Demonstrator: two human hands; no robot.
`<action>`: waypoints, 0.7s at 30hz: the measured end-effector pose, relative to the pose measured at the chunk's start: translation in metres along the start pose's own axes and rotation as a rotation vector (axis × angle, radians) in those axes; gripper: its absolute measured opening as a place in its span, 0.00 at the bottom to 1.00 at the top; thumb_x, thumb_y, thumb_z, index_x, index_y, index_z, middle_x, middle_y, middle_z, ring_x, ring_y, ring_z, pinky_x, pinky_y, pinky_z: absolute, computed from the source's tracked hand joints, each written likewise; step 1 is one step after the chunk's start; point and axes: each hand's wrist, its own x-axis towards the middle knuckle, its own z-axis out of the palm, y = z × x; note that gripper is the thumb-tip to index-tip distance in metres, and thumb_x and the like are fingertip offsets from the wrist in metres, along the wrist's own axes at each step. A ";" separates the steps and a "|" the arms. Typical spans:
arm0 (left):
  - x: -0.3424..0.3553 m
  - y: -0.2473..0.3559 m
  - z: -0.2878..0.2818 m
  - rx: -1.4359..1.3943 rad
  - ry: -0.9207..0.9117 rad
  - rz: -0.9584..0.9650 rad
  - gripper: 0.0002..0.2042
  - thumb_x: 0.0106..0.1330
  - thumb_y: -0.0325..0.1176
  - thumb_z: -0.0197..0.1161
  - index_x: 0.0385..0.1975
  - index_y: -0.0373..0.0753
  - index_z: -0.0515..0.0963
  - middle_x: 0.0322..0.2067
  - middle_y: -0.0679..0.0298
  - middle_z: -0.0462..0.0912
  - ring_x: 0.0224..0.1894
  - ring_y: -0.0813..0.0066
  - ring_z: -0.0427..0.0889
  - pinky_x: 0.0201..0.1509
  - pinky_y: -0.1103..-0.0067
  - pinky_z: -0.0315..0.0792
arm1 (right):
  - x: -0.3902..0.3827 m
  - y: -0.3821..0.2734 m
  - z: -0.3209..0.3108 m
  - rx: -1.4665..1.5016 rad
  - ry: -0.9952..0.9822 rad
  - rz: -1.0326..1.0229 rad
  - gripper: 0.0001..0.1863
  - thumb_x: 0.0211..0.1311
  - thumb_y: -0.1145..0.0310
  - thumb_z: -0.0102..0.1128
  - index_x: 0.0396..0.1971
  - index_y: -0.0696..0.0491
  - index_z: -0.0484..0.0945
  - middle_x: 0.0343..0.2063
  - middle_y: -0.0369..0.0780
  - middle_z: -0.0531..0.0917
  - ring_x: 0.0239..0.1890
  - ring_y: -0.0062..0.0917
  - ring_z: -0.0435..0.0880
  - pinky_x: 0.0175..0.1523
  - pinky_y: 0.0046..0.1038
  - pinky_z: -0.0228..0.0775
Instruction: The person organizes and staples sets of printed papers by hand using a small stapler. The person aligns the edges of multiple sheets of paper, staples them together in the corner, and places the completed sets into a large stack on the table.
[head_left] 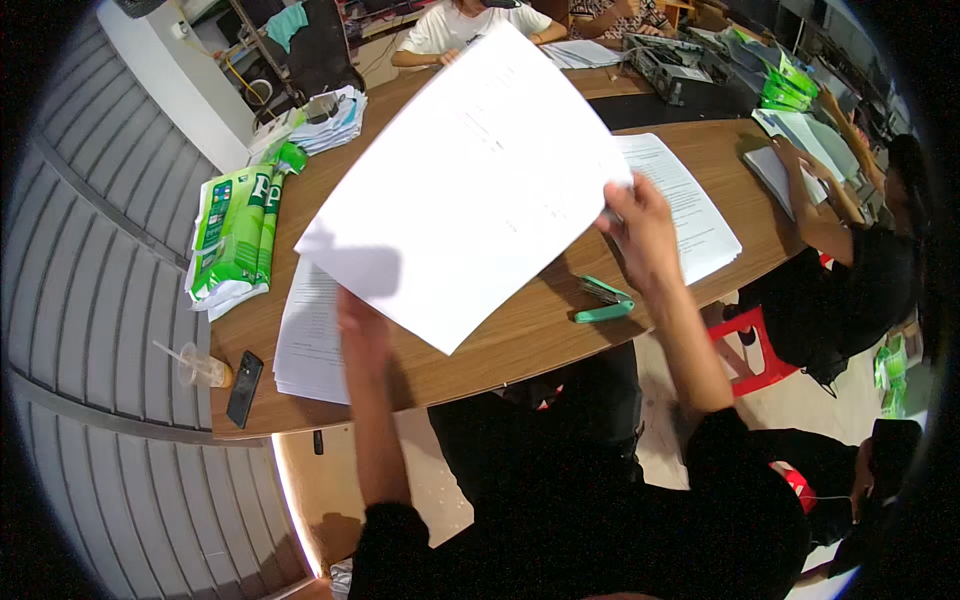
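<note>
A large white sheet of paper [470, 190] is held up over the table, tilted, with faint print; whether it is one sheet or several I cannot tell. My right hand [645, 225] pinches its right edge, thumb on top. My left hand [365, 325] is at its lower left edge, blurred, with the fingers hidden behind the paper. Under that hand lies a stack of printed pages [308, 340]. Beyond my right hand another printed stack [685, 205] rests on the table. A green stapler [605, 300] lies between the two stacks, near the front edge.
On the wooden table [480, 350], green paper packs [235, 235] lie at the left. A phone [245, 388] and plastic cup [205, 370] stand near the left corner. Other people sit across and at the right, one with a hand [795, 165] on papers. A red stool [745, 350] stands right.
</note>
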 end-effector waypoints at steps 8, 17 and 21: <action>-0.016 0.001 0.092 0.876 0.455 -0.217 0.17 0.61 0.26 0.63 0.49 0.27 0.73 0.45 0.58 0.78 0.47 0.72 0.76 0.53 0.76 0.69 | -0.035 0.065 -0.043 -0.121 -0.244 0.309 0.19 0.57 0.79 0.62 0.48 0.58 0.71 0.37 0.37 0.79 0.42 0.21 0.80 0.50 0.25 0.75; -0.017 0.030 0.063 0.856 0.312 -0.219 0.10 0.59 0.27 0.67 0.39 0.32 0.79 0.33 0.66 0.81 0.35 0.79 0.77 0.40 0.80 0.71 | 0.034 0.073 -0.014 -0.565 -0.645 0.285 0.45 0.52 0.59 0.72 0.63 0.64 0.57 0.44 0.46 0.77 0.53 0.28 0.75 0.60 0.29 0.64; -0.025 0.035 0.049 0.874 0.291 -0.296 0.10 0.58 0.26 0.67 0.38 0.32 0.79 0.32 0.67 0.81 0.34 0.80 0.76 0.38 0.80 0.71 | 0.033 0.084 0.009 -0.546 -0.552 0.128 0.49 0.47 0.57 0.75 0.65 0.63 0.56 0.55 0.54 0.72 0.59 0.37 0.71 0.66 0.34 0.57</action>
